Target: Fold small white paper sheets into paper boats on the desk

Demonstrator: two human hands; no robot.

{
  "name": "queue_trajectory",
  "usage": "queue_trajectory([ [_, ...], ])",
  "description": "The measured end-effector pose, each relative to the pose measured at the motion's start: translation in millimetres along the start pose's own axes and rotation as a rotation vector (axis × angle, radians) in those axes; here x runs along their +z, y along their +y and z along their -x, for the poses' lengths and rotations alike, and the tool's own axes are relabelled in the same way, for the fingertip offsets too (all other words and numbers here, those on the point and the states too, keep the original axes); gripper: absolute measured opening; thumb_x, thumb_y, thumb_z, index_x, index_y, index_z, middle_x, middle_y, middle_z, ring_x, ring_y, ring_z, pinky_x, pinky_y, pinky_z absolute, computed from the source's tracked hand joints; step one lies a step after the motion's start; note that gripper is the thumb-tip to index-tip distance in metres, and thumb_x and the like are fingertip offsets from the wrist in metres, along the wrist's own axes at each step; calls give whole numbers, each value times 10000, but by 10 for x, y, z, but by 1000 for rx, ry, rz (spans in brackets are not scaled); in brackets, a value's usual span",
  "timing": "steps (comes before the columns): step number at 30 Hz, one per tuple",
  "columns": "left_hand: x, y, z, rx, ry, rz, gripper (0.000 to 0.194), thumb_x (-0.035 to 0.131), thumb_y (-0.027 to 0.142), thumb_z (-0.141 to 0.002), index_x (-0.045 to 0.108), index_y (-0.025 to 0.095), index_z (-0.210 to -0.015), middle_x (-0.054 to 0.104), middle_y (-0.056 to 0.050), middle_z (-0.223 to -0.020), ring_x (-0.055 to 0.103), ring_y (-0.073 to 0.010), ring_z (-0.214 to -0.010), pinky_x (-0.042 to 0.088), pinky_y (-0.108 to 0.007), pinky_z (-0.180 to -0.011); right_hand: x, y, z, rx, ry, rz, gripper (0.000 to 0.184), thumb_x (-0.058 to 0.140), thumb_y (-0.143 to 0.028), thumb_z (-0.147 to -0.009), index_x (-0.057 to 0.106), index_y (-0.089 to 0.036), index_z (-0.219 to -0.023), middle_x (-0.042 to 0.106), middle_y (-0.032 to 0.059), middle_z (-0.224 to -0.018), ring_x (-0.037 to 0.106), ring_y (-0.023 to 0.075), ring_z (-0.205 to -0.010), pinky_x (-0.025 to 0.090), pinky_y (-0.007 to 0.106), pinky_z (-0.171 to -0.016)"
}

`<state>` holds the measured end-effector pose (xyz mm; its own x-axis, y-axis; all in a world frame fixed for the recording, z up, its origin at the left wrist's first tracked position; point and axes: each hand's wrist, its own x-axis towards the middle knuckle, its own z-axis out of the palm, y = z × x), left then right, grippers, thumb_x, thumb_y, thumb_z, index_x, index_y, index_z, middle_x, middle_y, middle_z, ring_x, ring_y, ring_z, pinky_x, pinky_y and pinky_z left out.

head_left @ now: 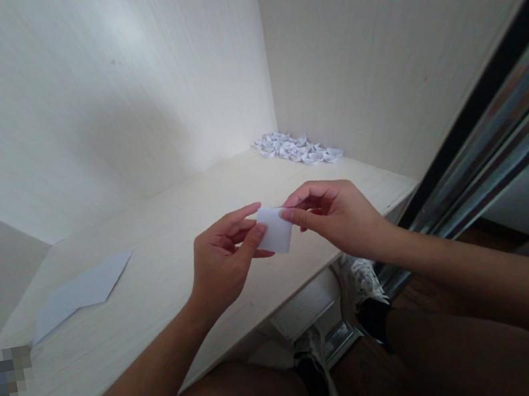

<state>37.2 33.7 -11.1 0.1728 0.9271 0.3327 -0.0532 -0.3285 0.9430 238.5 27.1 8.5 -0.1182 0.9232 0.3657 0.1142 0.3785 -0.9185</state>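
A small white folded paper [276,231] is held between both hands above the front part of a pale wooden shelf [168,288]. My left hand [224,259] pinches its left edge with thumb and fingers. From the right, my right hand [336,216] pinches the upper right edge, fingers curled. A pile of several small white folded paper pieces [297,148] lies in the far right corner of the shelf. Flat white paper sheets [80,293] lie on the shelf at the left.
Pale walls close the shelf at the back and right. A dark sliding-door frame with metal rails [489,147] runs along the right. My bare knees and shoes [320,378] are below the shelf's front edge. A blurred patch sits at the lower left.
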Motion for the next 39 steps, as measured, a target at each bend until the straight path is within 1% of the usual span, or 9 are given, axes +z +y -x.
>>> queue_trajectory([
  [4,-5,-18,3,35,-21,-86,359,816,320,-829,775,160,-1148,820,-59,-902,783,-203,-759,699,-306,-626,-4,1,5,-3,2,72,220,809,-387,-816,748,-177,-798,716,18,-711,586,117,-597,472,257,-539],
  [7,-6,-27,7,77,-16,-161,303,787,326,-858,789,174,-1121,828,-69,-899,783,-197,-766,673,-276,-647,9,-1,12,-4,9,106,195,788,-360,-825,738,-177,-777,700,15,-679,577,121,-588,452,252,-519],
  [11,-9,-15,12,112,6,-191,266,776,322,-863,799,176,-1083,823,-64,-868,771,-186,-732,645,-259,-629,34,-10,20,-6,5,123,184,771,-338,-826,725,-178,-748,696,17,-676,581,126,-606,450,254,-530],
  [16,-5,6,9,119,2,-214,229,779,294,-857,806,180,-1053,815,-57,-856,767,-175,-726,629,-234,-601,54,-3,24,-13,3,123,165,757,-315,-826,724,-181,-736,707,20,-694,587,128,-623,453,252,-536],
  [23,2,-6,10,106,13,-247,209,787,293,-845,817,181,-1019,834,-63,-856,785,-192,-717,648,-259,-607,61,21,22,-16,24,143,165,758,-320,-823,732,-179,-743,722,31,-708,611,140,-648,486,256,-556],
  [30,3,-25,9,114,23,-253,181,791,274,-848,822,193,-1006,837,-49,-853,784,-176,-705,639,-237,-613,59,26,33,-45,22,142,157,763,-306,-835,734,-181,-744,723,24,-713,621,137,-658,490,264,-581],
  [34,-2,-25,11,122,20,-265,176,794,292,-849,824,199,-996,837,-50,-854,781,-180,-704,634,-244,-609,50,33,35,-60,21,146,151,786,-308,-830,737,-183,-762,723,18,-719,627,137,-665,495,268,-599],
  [39,11,-8,13,104,19,-238,179,794,286,-847,818,193,-998,837,-48,-852,788,-189,-711,657,-268,-640,53,28,39,-71,30,110,154,802,-295,-816,717,-182,-757,716,15,-723,632,136,-665,505,274,-612],
])
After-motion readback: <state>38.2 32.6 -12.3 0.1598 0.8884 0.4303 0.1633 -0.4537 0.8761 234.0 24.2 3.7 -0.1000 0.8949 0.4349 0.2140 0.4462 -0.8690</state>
